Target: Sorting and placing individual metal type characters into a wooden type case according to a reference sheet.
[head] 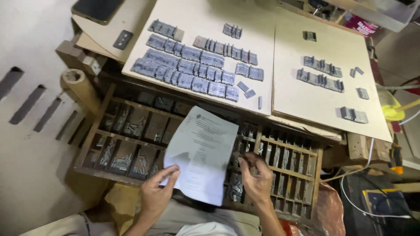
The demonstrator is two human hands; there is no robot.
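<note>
Resting on a wooden tray (93, 136) of many small compartments, a printed sheet of paper (202, 154) lay tilted across the tray's middle, and the left hand (155, 194) pinched its lower left corner between thumb and fingers. The right hand (257, 177) hovered just right of the paper, over the tray's finer right-hand compartments, its fingers curled down among the small grey metal blocks (236, 185) there; whether it actually gripped one could not be told. More such blocks filled the wider compartments at the tray's left. Beyond the tray, a pale board (258, 26) carried several long rows of metal blocks (188, 67) set side by side, and a second board (376, 124) beyond the tray's right end bore a few short rows (321, 74). A dark phone (97, 8) lay on another board (131, 19) far beyond the tray's left end.
</note>
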